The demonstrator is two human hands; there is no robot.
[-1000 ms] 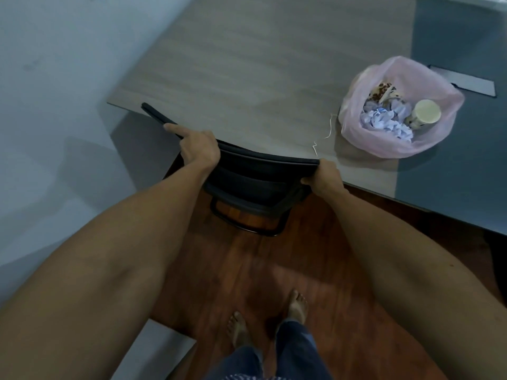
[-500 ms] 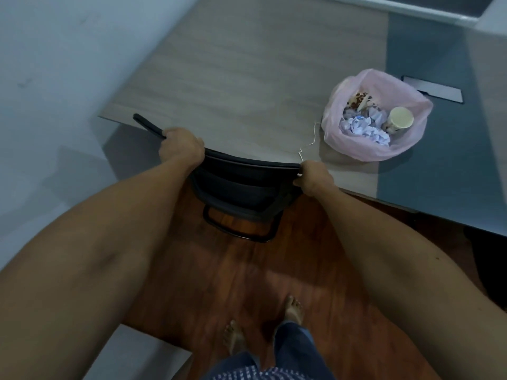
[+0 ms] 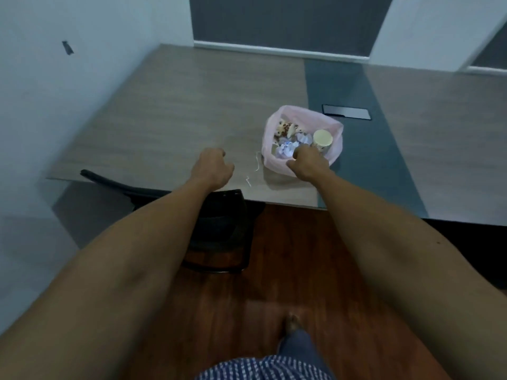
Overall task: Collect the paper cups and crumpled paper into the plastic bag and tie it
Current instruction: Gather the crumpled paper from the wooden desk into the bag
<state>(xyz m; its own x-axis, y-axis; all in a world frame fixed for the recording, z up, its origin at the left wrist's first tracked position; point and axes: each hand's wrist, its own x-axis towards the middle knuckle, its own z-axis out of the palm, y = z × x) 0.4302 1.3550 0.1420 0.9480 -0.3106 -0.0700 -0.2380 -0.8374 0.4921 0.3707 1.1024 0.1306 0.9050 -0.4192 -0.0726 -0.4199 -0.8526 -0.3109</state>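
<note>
Head view: the pink plastic bag [image 3: 300, 119] stands open on the worktop [image 3: 178, 105], close to the near edge and straddling the seam between the wood-grain panel and the grey strip. Inside it a cream paper cup [image 3: 323, 138] lies toward the right wall, a patterned paper cup [image 3: 286, 128] sits at the left, and crumpled paper [image 3: 288, 148] fills the middle.

My right hand [image 3: 307, 163] is at the bag's near rim, fingers curled over the plastic edge; it appears to grip the rim, though blur leaves the contact uncertain. My left hand [image 3: 212, 167] hovers over the worktop to the left of the bag, well apart from it, fingers loosely curled and holding nothing.

A thin white string [image 3: 256, 164] lies on the worktop between my hands, just beside the bag's left side. A dark cable hatch [image 3: 346, 112] is set in the grey strip behind the bag. A black chair [image 3: 222, 223] is pushed under the near edge, below my left forearm. My foot [image 3: 292, 323] is on the wooden floor [image 3: 288, 256].
</note>
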